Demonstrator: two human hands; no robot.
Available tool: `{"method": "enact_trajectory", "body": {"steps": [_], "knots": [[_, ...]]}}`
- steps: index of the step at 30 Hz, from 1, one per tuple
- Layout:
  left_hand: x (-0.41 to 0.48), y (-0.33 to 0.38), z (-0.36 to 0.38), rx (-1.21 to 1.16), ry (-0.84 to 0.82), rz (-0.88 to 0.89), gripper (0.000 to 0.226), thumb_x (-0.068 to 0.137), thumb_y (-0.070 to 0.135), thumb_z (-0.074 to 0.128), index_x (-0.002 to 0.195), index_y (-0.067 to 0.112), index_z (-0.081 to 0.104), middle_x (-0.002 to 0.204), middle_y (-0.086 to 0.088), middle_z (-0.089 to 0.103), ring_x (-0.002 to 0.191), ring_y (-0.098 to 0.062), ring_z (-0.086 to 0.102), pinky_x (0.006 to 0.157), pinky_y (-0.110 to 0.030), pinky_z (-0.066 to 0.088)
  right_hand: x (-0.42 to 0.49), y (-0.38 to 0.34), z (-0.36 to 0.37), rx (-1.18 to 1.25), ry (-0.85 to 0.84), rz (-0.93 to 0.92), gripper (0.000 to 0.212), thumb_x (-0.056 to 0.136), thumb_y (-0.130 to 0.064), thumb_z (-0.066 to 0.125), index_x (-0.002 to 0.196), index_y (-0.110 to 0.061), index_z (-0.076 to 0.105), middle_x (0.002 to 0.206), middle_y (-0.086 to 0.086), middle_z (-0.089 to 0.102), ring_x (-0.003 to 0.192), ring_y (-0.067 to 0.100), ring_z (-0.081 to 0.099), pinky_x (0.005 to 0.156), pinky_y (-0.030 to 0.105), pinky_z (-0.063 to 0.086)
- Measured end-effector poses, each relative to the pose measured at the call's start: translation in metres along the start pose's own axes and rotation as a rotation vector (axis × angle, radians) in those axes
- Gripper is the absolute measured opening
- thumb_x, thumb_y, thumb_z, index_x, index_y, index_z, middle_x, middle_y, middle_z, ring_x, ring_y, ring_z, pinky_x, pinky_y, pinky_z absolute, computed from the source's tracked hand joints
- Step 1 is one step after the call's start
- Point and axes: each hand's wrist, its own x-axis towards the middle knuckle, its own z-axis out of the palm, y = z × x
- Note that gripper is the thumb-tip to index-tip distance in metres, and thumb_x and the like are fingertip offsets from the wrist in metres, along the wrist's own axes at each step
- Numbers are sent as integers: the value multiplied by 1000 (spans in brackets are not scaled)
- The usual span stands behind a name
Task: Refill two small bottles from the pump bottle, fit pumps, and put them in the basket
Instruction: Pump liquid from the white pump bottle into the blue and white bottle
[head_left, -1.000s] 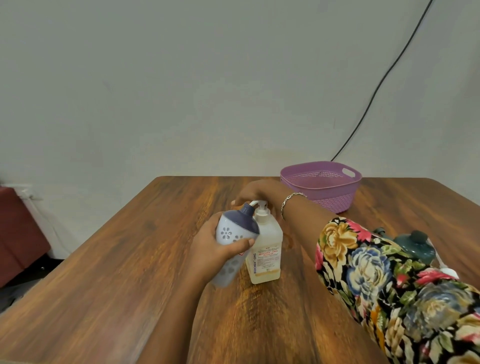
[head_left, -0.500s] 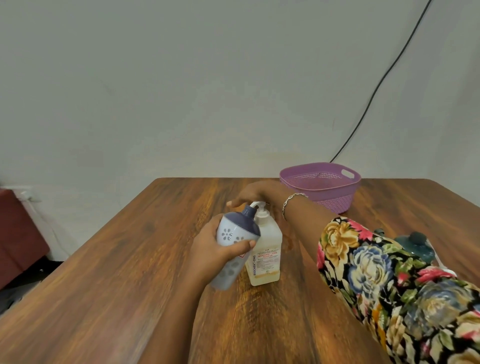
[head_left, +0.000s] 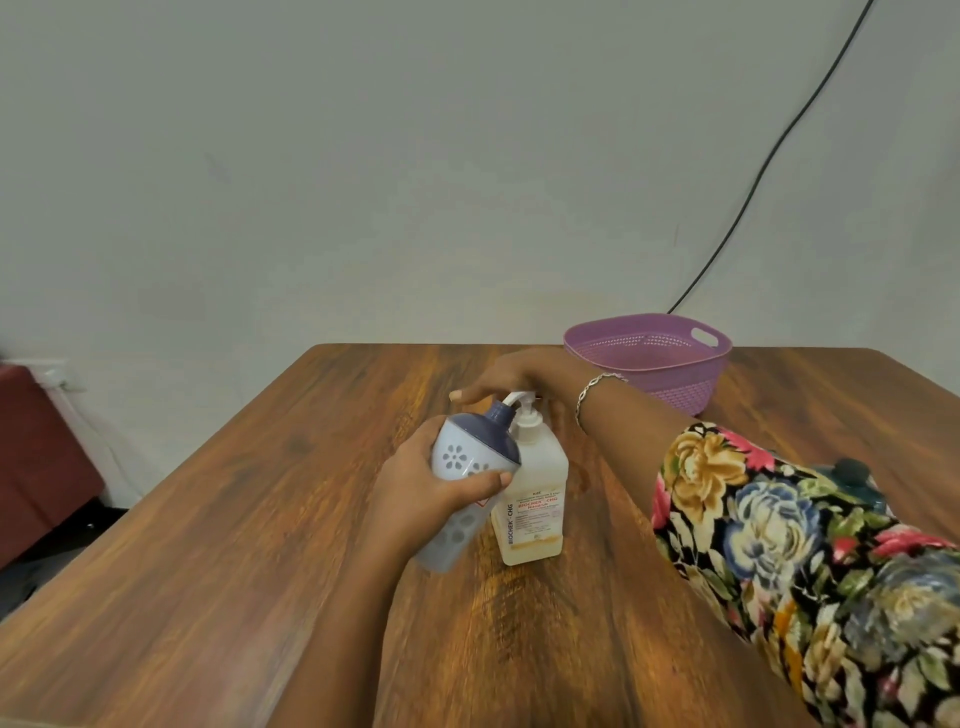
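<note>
The left hand (head_left: 426, 488) is wrapped round the small bottle (head_left: 460, 460), which is tilted so its navy neck meets the spout of the pump bottle (head_left: 535, 504). The right hand (head_left: 519, 376) lies with straight fingers over the pump head and grips nothing. Both bottles are mid-table (head_left: 208, 545), well away from every edge, with broad wood to their left. The basket (head_left: 675, 387) stands near the far edge, well apart to the right. A dark green thing (head_left: 852, 475) shows behind the sleeve (head_left: 779, 545).
</note>
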Motion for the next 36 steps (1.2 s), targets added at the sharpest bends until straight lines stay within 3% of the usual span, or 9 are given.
{"method": "enact_trajectory", "body": {"steps": [4,7,11,14,17,22,28,31,36], "knots": [[0,4,-5,34,-10,-3,72,37,68,63,103,40,52,87,13,62,76,-6,61,66,-29,53,3,0,0,28,-19,-31,48,95,-46,45,120,-6,54,101,9,58,81,20,54,72,32,41],[-1,4,-6,53,-23,-4,68,37,67,63,99,41,51,85,13,62,75,-6,60,66,-29,53,8,1,4,-198,48,-67,21,98,-33,44,99,-15,55,80,1,53,69,17,51,60,28,40],[0,6,-5,73,-31,-1,50,53,52,79,92,40,51,83,13,61,73,-5,60,66,-29,53,20,5,8,-373,132,-30,27,94,-35,47,87,-11,58,78,3,52,81,24,52,72,31,40],[1,10,-6,85,-29,3,46,58,46,82,90,42,49,83,13,61,74,-6,59,68,-31,53,8,4,3,-124,101,-37,49,91,-51,48,115,-10,57,98,6,55,94,25,54,76,34,41],[1,14,-9,77,-30,-8,49,47,55,72,88,43,49,82,14,61,74,-5,59,68,-30,52,3,2,-1,63,11,-15,62,91,-55,44,126,-4,49,117,14,56,91,23,52,63,30,41],[1,15,-14,84,-21,2,60,35,68,62,89,44,52,82,12,63,73,-7,61,68,-34,55,3,3,3,32,31,-33,46,96,-45,44,116,-6,55,100,8,53,73,19,52,54,26,38],[2,13,-12,116,-49,4,60,37,69,63,91,44,52,82,14,62,74,-6,60,70,-34,56,8,4,8,-193,106,-49,42,98,-39,42,123,-8,54,115,11,59,90,24,56,75,29,40],[2,15,-13,109,-43,-9,58,36,67,64,87,42,51,81,14,61,74,-4,59,69,-32,54,1,3,1,38,52,-40,59,96,-50,37,125,0,50,117,15,56,85,24,56,70,31,41],[1,13,-14,85,-26,-1,62,35,68,62,91,43,52,82,12,62,74,-6,61,67,-32,55,2,3,1,102,38,-35,63,97,-49,34,132,3,42,136,21,47,119,34,48,86,36,38]]}}
